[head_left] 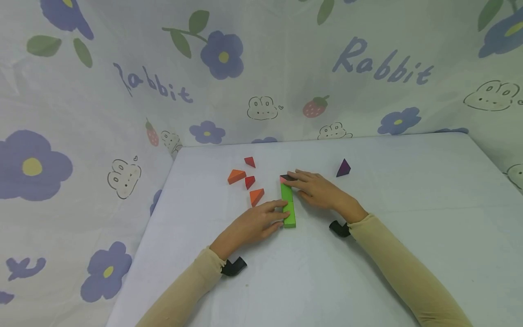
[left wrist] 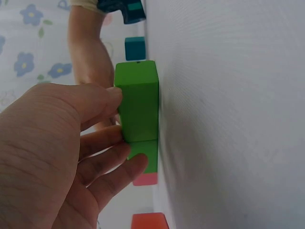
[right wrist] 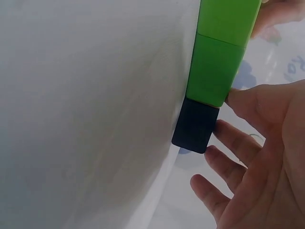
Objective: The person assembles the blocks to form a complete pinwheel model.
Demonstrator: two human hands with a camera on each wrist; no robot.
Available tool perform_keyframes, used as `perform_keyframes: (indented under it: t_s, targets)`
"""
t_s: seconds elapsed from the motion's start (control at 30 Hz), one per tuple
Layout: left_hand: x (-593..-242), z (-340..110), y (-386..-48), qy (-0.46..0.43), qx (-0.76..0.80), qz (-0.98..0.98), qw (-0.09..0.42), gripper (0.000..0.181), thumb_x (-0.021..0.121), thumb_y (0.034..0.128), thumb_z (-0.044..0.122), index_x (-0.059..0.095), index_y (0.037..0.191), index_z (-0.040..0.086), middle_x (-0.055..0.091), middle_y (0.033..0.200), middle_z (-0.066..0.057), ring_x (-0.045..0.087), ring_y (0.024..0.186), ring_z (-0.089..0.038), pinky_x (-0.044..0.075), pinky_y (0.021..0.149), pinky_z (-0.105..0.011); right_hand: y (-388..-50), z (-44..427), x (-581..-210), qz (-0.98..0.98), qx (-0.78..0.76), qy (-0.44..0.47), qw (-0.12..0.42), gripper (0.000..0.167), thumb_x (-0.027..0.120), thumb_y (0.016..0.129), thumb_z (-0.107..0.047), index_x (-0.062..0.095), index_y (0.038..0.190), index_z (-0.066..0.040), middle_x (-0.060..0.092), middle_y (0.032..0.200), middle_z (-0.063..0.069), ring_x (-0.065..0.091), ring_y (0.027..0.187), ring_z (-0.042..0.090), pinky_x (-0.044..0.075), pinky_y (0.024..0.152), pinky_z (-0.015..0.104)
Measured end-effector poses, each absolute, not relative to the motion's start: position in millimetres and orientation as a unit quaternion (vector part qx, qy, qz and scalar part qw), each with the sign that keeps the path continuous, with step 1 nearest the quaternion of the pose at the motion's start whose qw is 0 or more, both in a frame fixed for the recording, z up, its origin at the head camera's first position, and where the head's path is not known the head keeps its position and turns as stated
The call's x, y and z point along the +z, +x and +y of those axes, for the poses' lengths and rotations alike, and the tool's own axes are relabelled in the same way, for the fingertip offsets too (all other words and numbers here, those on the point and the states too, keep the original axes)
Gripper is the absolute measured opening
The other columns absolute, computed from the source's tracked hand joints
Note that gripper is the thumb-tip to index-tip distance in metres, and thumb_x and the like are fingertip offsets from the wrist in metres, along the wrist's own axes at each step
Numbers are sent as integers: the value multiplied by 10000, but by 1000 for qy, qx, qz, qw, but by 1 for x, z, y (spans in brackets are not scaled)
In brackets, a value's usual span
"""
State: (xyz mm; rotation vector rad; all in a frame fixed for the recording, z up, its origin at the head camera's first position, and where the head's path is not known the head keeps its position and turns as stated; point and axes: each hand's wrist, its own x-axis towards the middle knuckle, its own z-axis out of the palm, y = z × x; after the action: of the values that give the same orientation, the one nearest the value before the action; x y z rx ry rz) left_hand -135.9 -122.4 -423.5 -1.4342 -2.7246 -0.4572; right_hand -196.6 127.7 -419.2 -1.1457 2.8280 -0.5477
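Note:
Two green blocks [head_left: 288, 215] lie end to end on the white cloth, with seams visible in both wrist views. At their far end sit a pink piece [head_left: 283, 180] and a dark triangular block [right wrist: 196, 125]. My left hand [head_left: 253, 222] rests its fingertips on the nearer green block, thumb [left wrist: 102, 101] at its upper edge. My right hand [head_left: 318, 188] touches the far end of the row, its fingers [right wrist: 236, 143] extended beside the dark block and its thumb at the green one. Neither hand's fingers wrap round a block.
Left of the row lie two orange wedges [head_left: 256, 196] and two small red pieces [head_left: 249, 162]. A dark purple triangular block [head_left: 344, 168] stands to the right, beyond my right hand. A patterned rabbit-and-flower curtain [head_left: 261, 68] rises behind the table's back edge.

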Motion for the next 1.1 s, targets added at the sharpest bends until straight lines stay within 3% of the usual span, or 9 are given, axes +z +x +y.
perform_keyframes:
  t_s: [1.1]
  targets:
    - [-423,-122,-135,-460,-150,-875,17,385,681,927,210,646,1306,154,540,1420,-42,511,1321,-164,480,1046,-289,-195,124,-422,920,-172,-352,14,504,570,972,-124,481,1461,-207,445,1516,85,400,1406,312,370,1119,555]
